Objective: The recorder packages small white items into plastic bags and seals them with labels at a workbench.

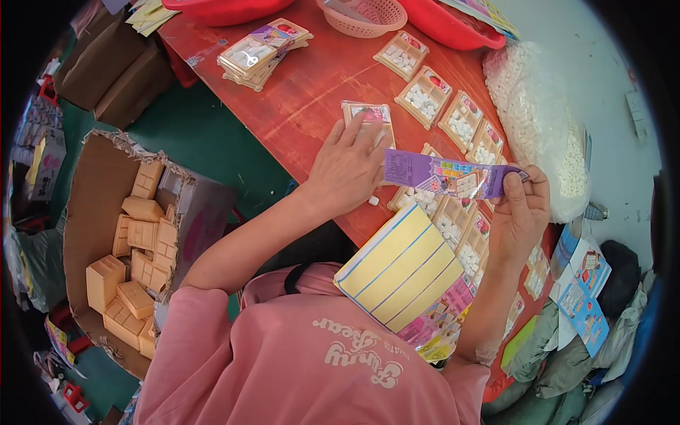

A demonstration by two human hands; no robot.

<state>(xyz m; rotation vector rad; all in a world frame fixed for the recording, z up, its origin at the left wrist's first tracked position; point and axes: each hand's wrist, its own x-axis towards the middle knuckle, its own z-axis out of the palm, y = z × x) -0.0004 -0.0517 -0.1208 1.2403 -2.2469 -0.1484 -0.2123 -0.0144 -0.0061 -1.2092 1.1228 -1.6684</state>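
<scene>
My left hand (347,163) lies palm down with fingers stretched over a small beige tray (368,112) near the table's left edge. A purple printed paper strip (453,175) runs from beside this hand to my right hand (523,205), which pinches its far end between thumb and fingers. Whether the left thumb touches the strip, I cannot tell. Beneath and beyond the strip sit rows of beige compartment trays (460,126) with white pieces in them. A striped yellow sheet (404,269) with pink printed cards (443,312) leans between my body and the table.
A stack of covered trays (258,53) stands at the far left of the red table (312,78). Red basins (446,25) and a pink basket (365,18) line the back. A bag of white pieces (531,120) is right; a carton of beige trays (106,184) is left.
</scene>
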